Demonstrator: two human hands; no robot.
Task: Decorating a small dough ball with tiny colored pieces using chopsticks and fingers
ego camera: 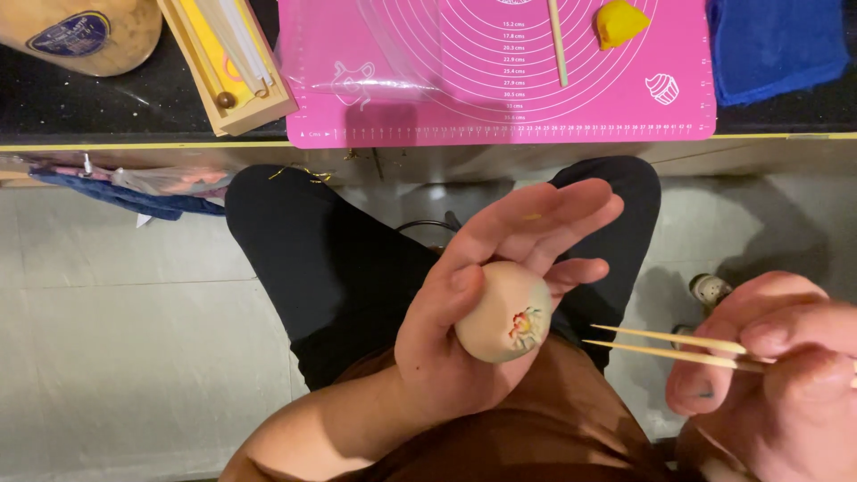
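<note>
The left hand cups a smooth beige dough ball with a small red and yellow figure in its palm over the lap, fingers stretched out. The right hand pinches two thin wooden skewers, tips just beside the ball. A jab too deep could tear the figure; the loosely held ball could roll off. On the dark worktop lie a pink ringed baking mat, a yellow dough lump, a wooden box and a tan sack with a blue oval label.
</note>
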